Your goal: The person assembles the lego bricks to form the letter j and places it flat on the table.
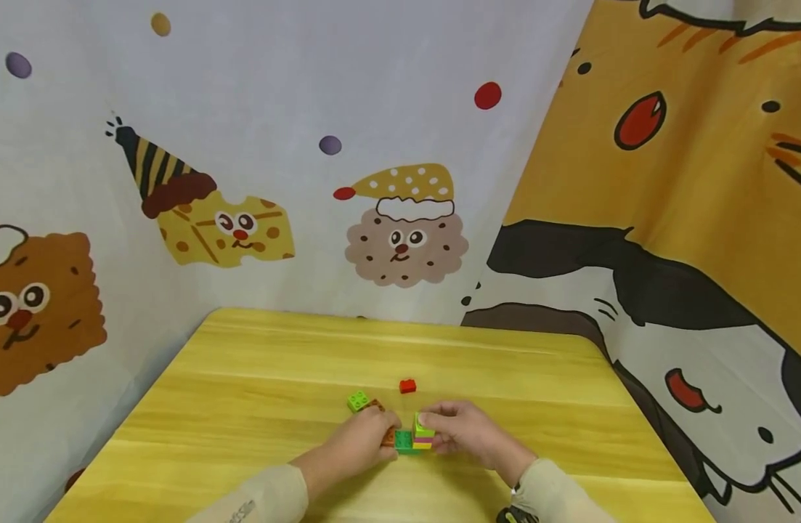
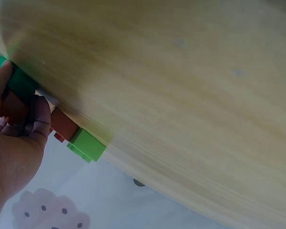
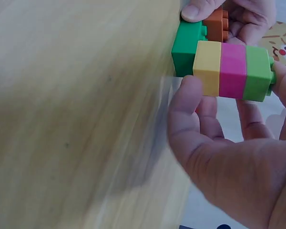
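Observation:
Near the front of the table, a long green toy brick (image 1: 403,439) carries a brown brick (image 3: 213,24) at one end. At its other end stands a stack of yellow, pink and lime bricks (image 3: 233,70). My left hand (image 1: 361,436) grips the brown and green end, its thumb (image 3: 193,12) pressing the green brick. With thumb and fingers, my right hand (image 1: 468,434) holds the stack from the right side. In the right wrist view, a fingertip (image 3: 191,83) touches the yellow brick's base, while the thumb lies by the lime brick's studs.
Beyond the left hand lie a lime brick (image 1: 358,401) and another brown brick (image 1: 375,404), side by side. A small red brick (image 1: 408,386) sits farther back on the wooden table (image 1: 276,378). Cartoon-printed cloth (image 1: 276,87) hangs behind the table and along its sides.

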The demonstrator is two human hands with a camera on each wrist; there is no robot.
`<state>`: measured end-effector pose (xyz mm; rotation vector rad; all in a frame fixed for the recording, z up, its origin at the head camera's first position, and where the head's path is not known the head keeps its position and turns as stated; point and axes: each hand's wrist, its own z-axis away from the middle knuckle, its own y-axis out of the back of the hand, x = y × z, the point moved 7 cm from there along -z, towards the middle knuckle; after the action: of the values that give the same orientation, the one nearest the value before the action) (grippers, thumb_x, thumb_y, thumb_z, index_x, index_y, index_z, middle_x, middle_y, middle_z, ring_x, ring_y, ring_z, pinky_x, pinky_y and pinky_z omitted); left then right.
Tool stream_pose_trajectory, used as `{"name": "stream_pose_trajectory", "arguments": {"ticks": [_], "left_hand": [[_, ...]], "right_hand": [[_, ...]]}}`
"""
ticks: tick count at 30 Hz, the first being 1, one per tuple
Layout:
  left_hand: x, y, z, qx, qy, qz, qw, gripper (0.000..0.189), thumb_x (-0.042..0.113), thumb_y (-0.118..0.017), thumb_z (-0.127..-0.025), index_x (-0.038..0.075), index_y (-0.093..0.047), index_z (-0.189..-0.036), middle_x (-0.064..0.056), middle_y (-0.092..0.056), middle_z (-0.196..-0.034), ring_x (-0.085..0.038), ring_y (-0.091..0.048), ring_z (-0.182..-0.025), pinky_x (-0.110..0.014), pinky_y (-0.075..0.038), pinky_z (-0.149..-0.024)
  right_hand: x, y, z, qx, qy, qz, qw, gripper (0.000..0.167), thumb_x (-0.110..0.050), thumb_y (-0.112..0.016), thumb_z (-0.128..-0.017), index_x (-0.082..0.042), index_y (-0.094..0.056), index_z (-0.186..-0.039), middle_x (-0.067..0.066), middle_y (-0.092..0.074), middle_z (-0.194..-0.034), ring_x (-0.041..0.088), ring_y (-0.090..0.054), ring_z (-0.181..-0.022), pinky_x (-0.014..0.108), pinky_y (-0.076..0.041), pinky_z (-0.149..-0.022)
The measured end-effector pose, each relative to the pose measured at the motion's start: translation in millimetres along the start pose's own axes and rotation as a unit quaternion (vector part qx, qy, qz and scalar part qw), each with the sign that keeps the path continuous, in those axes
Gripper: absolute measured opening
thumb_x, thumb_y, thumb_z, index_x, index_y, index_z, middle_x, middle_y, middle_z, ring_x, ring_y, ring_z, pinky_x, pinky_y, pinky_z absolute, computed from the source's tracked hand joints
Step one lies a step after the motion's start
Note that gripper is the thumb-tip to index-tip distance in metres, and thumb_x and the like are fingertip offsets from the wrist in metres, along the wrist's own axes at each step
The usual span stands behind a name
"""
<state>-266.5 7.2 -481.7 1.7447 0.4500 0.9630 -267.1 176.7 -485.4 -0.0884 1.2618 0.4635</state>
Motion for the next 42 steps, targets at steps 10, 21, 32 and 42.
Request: {"name": "stream_pose_trajectory", "arguments": {"ticks": [10,21,32,42], "left_hand": [[-14.1,28.9,7.8,0.032,0.017,0.042,0.9985,0.053,0.049,-0.072,-0.090,0.007,-0.067,-0.123,-0.003,-0.068,-0.110,-0.013,-0.062,-0.094,-0.032,-0.056,-0.079],[-34.6,48.7,26.6,0.118,-0.011,-0.027,0.9926,0.015,0.016,-0.071,-0.096,0.013,-0.074,-0.110,0.003,-0.071,-0.106,-0.015,-0.063,-0.099,-0.034,-0.057,-0.086],[-9.4,33.0,40.7,0.114,-0.122,-0.086,0.9821,0.043,0.001,-0.070,-0.089,0.022,-0.071,-0.126,0.007,-0.062,-0.100,-0.007,-0.056,-0.090,-0.022,-0.052,-0.078],[-31.2,36.9,26.8,0.093,-0.038,-0.138,0.9854,0.043,0.025,-0.077,-0.091,0.011,-0.067,-0.131,0.000,-0.060,-0.109,-0.014,-0.052,-0.093,-0.031,-0.051,-0.081]], "right_hand": [[2,2,-2.2,-0.010,-0.010,-0.010,0.9998,0.066,-0.047,-0.069,-0.095,0.005,-0.056,-0.133,0.016,-0.067,-0.107,0.023,-0.068,-0.086,0.043,-0.059,-0.081],[-2,27,-11.5,0.038,0.056,0.060,0.9959,0.057,-0.044,-0.054,-0.104,0.005,-0.056,-0.135,0.015,-0.065,-0.116,0.027,-0.065,-0.095,0.043,-0.057,-0.080],[-22,16,-53.2,0.085,0.207,0.447,0.8660,0.038,-0.010,-0.057,-0.104,-0.019,-0.061,-0.140,0.009,-0.062,-0.130,0.029,-0.061,-0.117,0.049,-0.052,-0.098],[-27,7,-59.6,0.083,0.219,0.449,0.8619,0.038,-0.011,-0.057,-0.104,-0.014,-0.059,-0.142,0.011,-0.062,-0.130,0.032,-0.061,-0.117,0.050,-0.051,-0.099]]}}
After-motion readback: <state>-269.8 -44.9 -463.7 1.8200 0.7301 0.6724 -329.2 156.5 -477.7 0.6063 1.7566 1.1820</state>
